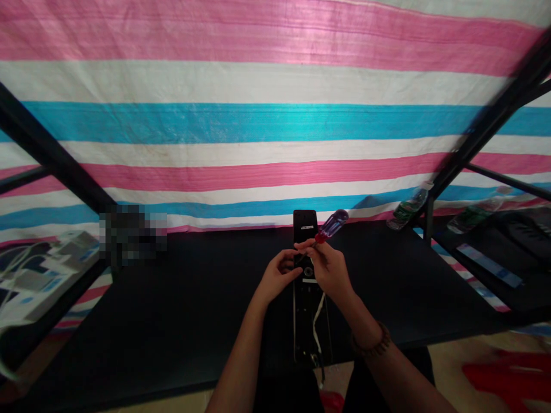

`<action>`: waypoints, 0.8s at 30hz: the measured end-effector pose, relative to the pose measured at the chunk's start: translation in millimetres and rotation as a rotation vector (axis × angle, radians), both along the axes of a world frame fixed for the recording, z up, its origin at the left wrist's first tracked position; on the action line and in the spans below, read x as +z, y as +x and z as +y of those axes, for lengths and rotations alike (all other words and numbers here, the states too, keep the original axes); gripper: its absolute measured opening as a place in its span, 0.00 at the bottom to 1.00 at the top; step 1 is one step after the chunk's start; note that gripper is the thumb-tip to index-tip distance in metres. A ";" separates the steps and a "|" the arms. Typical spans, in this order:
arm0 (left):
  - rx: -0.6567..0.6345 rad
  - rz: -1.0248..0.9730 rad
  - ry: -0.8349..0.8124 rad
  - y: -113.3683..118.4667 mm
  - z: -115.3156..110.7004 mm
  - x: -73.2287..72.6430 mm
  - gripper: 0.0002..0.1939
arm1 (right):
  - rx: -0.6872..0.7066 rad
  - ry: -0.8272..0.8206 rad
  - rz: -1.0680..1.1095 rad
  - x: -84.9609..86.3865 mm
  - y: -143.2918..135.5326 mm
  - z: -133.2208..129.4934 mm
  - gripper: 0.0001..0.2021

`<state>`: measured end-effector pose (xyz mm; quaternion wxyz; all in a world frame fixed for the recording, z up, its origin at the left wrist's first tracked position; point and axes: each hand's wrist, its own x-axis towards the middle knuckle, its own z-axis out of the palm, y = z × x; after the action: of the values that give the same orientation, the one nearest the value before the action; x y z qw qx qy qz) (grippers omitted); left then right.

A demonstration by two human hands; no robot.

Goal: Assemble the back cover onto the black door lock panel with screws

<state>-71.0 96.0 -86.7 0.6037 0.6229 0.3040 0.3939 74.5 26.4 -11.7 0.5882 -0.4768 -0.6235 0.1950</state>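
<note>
On black table [185, 310]: 1 blk device [305, 321]; R hand [329, 268] gripping 1 screwdriver [331, 225]; L hand [282, 275] part-open.

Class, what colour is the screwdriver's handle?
The handle is translucent purple with a red collar, seen best in the head view.

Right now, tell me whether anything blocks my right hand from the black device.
Nothing visible blocks it: your right hand, holding the screwdriver, is over the black device. Your left hand is close beside the shaft, at the device's left edge.

Long device [300, 321] on table [193, 304], bottle [408, 207] at table's far right corner, striped sheet [258, 123] behind.
</note>
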 end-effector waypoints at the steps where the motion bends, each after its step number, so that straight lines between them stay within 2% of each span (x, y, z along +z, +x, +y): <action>1: 0.002 0.004 0.002 0.1 0.0 -0.1 0.22 | 0.000 0.000 0.006 -0.8 0.2 0.3 0.10; 8: 0.045 0.004 0.031 -3.9 2.0 -2.5 0.21 | -0.026 0.028 0.072 -1.7 1.7 -5.1 0.10; 13: 0.188 0.076 0.288 -11.4 3.1 2.8 0.07 | -0.058 0.025 0.316 -3.2 3.0 -8.8 0.08; 17: 0.191 0.153 0.362 -11.7 3.9 9.0 0.06 | -0.054 0.016 0.504 -9.9 5.7 -8.9 0.09; 21: 0.237 0.255 0.382 -20.6 4.0 9.8 0.07 | -0.123 0.054 0.557 -16.1 21.0 -15.8 0.10; 24: 0.310 0.404 0.378 -37.5 -0.6 0.3 0.06 | -0.217 0.164 0.555 -15.1 40.5 -16.5 0.10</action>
<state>-108.6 95.4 -86.4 0.3373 0.7359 0.4306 0.3992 115.0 10.0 -26.7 0.7898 -0.4203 -0.3981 0.2028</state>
